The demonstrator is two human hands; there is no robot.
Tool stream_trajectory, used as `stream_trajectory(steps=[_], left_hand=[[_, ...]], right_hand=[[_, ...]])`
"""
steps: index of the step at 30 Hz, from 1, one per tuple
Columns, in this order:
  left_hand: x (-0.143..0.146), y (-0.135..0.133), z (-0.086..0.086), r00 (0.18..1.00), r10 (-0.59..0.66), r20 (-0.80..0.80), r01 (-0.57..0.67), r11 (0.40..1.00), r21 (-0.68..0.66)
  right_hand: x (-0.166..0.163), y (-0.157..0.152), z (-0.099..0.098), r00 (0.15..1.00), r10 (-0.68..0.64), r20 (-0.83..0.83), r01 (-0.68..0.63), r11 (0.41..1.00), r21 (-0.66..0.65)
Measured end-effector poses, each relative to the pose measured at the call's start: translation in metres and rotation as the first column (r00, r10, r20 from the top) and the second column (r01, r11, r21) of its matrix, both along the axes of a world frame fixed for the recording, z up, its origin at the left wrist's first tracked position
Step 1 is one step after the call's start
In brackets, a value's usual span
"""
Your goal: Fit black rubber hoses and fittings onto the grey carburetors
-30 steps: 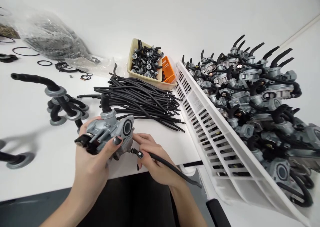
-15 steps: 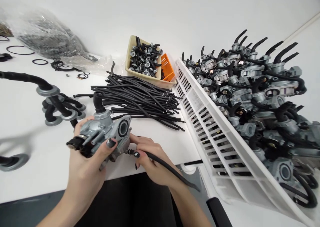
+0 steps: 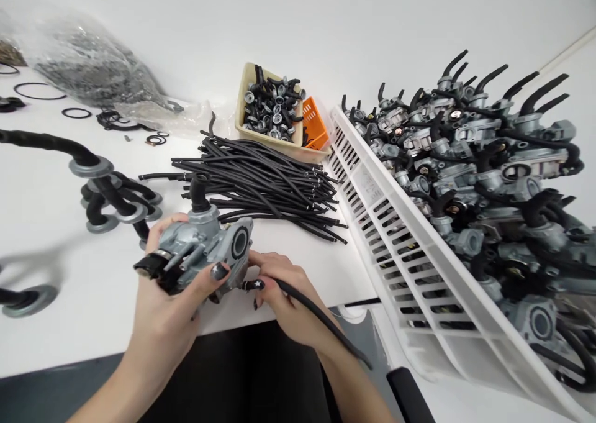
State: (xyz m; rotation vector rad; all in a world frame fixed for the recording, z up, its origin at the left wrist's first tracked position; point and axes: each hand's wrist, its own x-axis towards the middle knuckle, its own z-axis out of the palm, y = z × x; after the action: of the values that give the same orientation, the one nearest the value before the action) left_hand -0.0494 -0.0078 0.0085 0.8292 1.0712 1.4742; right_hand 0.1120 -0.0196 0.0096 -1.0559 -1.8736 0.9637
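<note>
My left hand (image 3: pixel 170 311) is wrapped around a grey metal carburetor (image 3: pixel 202 243), thumb across its front near the round flange opening. A black rubber boot sticks up from the carburetor's top. Pinched between the thumb and fingers of my right hand (image 3: pixel 284 292) is a black rubber hose (image 3: pixel 321 317); its near end trails down over my wrist. The hose's other end, with a small clip on it, meets the lower side of the carburetor. Whether it is pushed onto a nipple there I cannot tell.
Many black hoses (image 3: pixel 270 181) lie piled behind my hands. Beyond them stand a cream bin (image 3: pixel 242 103) of capped boots and an orange basket (image 3: pixel 314 125). A white crate (image 3: pixel 395 236) heaped with carburetors fills the right. Metal caps with boots (image 3: pixel 112 193) and rubber rings (image 3: pixel 77 113) lie left.
Both hands, with the carburetor and hose, have shifted slightly right in view. The carburetor sits a little lower. My grip on both looks the same.
</note>
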Motion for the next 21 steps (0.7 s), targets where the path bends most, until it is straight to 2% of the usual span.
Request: stream_trajectory(steps=[6, 8, 12, 16, 19, 21], left_hand=[[0.000, -0.001, -0.001, 0.999, 0.007, 0.052, -0.005, 1.000, -0.023], [0.000, 0.000, -0.003, 0.997, 0.010, 0.075, -0.009, 1.000, -0.026], [-0.001, 0.004, -0.006, 0.988, -0.024, 0.150, 0.030, 0.999, -0.032], [-0.002, 0.004, -0.004, 0.978, -0.109, 0.177, 0.114, 0.993, -0.018], [-0.003, 0.005, -0.002, 0.967, -0.163, 0.197, 0.166, 0.986, 0.000], [-0.002, 0.006, 0.000, 0.963, -0.139, 0.229, 0.148, 0.989, -0.024]], right_hand=[[0.001, 0.000, -0.002, 0.998, 0.048, 0.026, -0.049, 0.999, 0.008], [0.001, 0.000, -0.001, 1.000, 0.017, -0.014, -0.017, 1.000, -0.007], [0.002, -0.002, -0.004, 0.973, -0.046, -0.225, 0.023, 0.994, -0.106], [0.005, -0.001, -0.010, 0.857, -0.144, -0.495, 0.035, 0.974, -0.224], [0.006, 0.000, -0.012, 0.810, -0.162, -0.564, 0.016, 0.967, -0.255], [0.006, 0.001, -0.011, 0.791, -0.173, -0.587, 0.034, 0.970, -0.241]])
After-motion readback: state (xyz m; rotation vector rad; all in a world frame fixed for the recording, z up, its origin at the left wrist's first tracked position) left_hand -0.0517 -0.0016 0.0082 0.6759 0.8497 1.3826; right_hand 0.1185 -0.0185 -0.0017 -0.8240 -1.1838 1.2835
